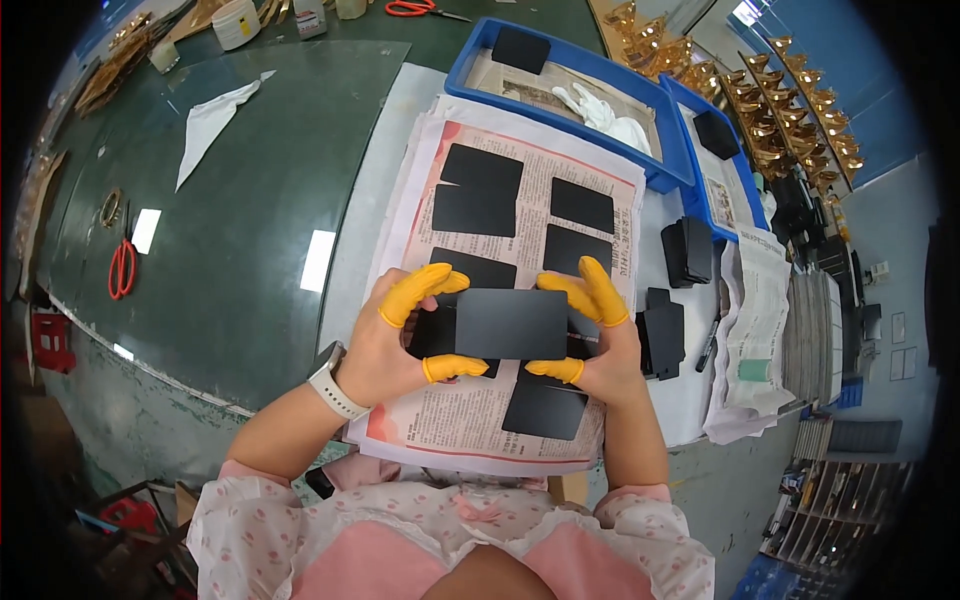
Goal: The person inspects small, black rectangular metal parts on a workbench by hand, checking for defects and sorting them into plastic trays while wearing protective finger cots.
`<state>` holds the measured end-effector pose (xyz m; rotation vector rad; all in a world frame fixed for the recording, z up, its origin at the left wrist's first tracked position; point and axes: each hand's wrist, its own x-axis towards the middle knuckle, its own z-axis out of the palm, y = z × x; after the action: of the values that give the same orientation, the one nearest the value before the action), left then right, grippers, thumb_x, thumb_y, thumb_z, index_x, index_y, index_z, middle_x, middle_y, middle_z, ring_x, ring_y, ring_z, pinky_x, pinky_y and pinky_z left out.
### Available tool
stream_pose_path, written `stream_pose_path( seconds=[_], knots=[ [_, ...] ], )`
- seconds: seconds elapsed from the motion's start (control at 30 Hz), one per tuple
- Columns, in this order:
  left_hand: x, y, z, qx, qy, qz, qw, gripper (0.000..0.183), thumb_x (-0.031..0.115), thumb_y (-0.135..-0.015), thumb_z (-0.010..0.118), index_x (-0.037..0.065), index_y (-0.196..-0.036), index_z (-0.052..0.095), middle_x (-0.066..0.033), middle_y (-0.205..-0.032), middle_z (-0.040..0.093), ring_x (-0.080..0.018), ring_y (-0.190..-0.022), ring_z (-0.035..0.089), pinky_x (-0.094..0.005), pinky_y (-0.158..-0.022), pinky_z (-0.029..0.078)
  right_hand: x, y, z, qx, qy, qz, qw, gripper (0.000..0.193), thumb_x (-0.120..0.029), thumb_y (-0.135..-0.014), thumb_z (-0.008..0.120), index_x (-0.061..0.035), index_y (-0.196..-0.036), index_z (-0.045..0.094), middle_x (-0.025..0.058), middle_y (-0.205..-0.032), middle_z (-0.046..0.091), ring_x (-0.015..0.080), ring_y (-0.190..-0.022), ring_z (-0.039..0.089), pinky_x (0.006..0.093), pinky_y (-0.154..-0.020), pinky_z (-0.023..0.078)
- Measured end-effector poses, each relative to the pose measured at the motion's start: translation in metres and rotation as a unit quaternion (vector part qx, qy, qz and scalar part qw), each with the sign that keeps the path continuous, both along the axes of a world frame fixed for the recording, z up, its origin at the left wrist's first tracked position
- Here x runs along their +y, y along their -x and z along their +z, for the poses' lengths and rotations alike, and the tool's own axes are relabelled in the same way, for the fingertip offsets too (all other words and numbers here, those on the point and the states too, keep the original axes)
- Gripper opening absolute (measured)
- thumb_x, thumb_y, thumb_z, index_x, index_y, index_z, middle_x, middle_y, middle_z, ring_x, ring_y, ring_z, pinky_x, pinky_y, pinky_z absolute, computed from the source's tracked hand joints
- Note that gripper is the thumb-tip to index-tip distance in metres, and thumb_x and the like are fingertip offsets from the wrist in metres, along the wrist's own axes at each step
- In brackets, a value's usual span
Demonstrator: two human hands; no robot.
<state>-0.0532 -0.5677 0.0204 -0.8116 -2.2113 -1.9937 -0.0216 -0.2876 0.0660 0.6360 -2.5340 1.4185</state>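
Note:
Both hands hold one flat black rectangular card (510, 323) above a spread newspaper (470, 425). My left hand (395, 340) pinches its left edge and my right hand (600, 340) pinches its right edge; the fingertips wear yellow rubber finger cots. A white watch sits on my left wrist. Several more black cards (478, 190) lie flat on the newspaper beyond and below the held one.
Two stacks of black cards (688, 250) (662, 330) stand right of the newspaper. A blue tray (570, 60) holds a white glove and a black card; a second blue tray (700, 180) sits beside it. Red scissors (122, 268) lie far left on the green table. Gold ornaments line the upper right.

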Motion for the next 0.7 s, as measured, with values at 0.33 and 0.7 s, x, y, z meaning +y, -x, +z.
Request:
stream_pose_path(
  seconds=[0.33,0.7],
  knots=[
    [-0.008,-0.008,0.016,-0.047,-0.047,-0.131,0.989,0.111,0.026,-0.062,0.100,0.010,-0.154,0.041,-0.0091,-0.130,0.061,-0.0224,-0.114,0.061,-0.0338,-0.098,0.050,-0.050,-0.001,0.035,0.084,0.058,0.096,0.990,0.114,-0.013,-0.064,0.095,-0.0042,-0.157,0.029,0.0189,-0.135,0.062,0.0307,-0.125,0.064,0.0514,-0.120,0.033],
    [-0.024,0.006,0.025,-0.578,-0.493,-0.224,0.610,0.103,0.086,-0.092,0.032,0.003,-0.151,0.044,-0.0170,-0.143,0.058,-0.0317,-0.131,0.058,-0.0483,-0.114,0.042,-0.117,0.021,0.049,0.132,-0.243,0.113,0.954,0.079,-0.028,-0.072,0.088,-0.0049,-0.139,0.054,0.0127,-0.125,0.067,0.0327,-0.117,0.065,0.0544,-0.119,0.032]
  ],
)
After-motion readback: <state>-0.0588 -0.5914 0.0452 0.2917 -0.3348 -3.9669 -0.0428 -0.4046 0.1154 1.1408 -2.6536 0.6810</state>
